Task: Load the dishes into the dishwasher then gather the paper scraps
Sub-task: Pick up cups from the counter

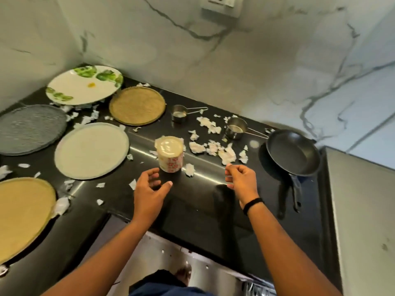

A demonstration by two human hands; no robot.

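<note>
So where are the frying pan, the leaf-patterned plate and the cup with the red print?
frying pan (294, 152), head view, on its dark inner base.
leaf-patterned plate (83, 86), head view, on its white centre.
cup with the red print (172, 162), head view, on its printed side.

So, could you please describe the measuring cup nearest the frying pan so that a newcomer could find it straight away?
Start at the black frying pan on the right of the dark countertop. Just left of its far rim stands a small steel measuring cup, its wire handle running towards the pan. Unlike the other measuring cup by the woven gold plate, it sits right of the big cluster of paper scraps.
</note>
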